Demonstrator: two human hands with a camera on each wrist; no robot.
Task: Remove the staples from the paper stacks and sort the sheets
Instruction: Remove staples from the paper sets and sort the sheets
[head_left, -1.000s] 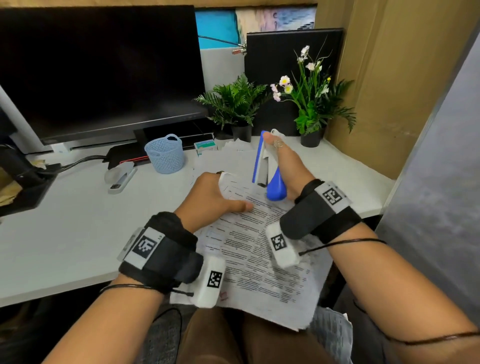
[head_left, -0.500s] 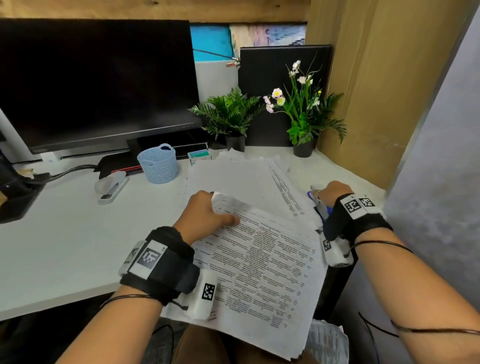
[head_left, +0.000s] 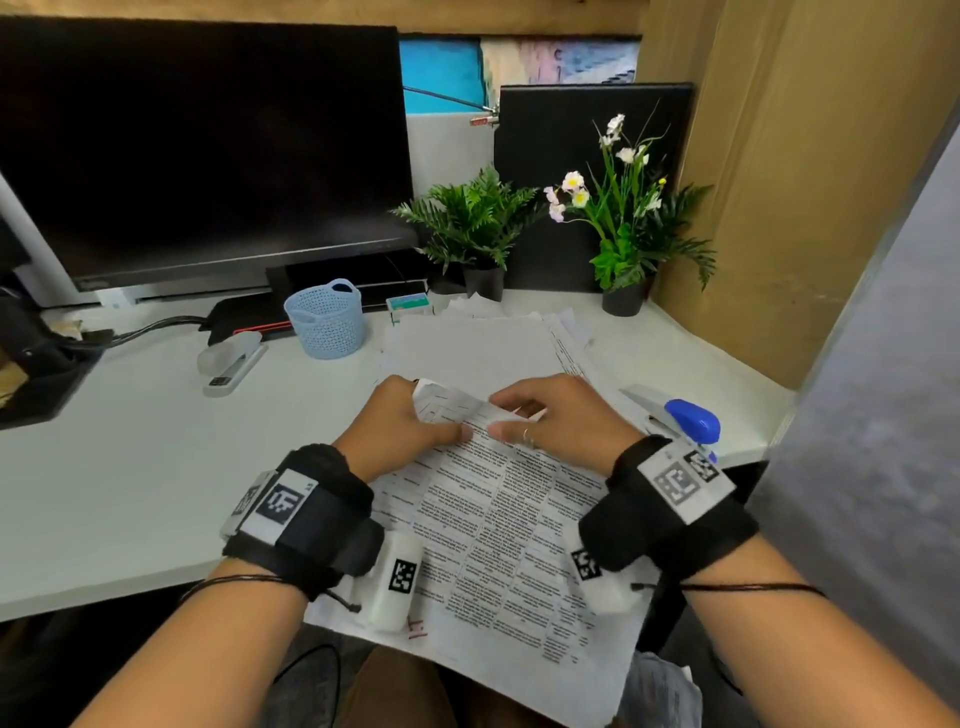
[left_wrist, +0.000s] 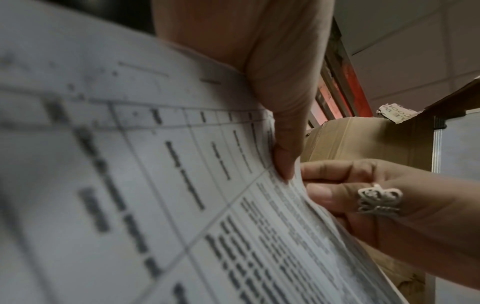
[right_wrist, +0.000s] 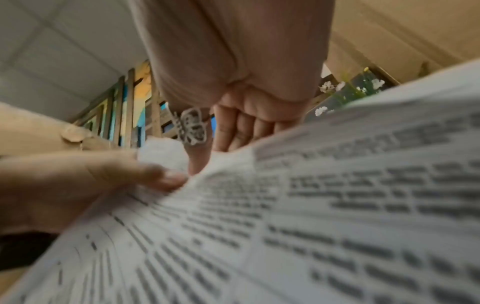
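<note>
White paper stack (head_left: 498, 525) with black printed columns; blue-and-white plastic stapler (head_left: 675, 415); light blue mesh basket (head_left: 325, 318); black wrist straps (head_left: 311, 512) with checkered black-white tags.

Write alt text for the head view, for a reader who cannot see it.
Both hands, left hand and right hand, pinch the far edge of a printed paper stack on a white desk. A blue stapler lies to their right; a monitor, basket and two potted plants stand behind.
</note>
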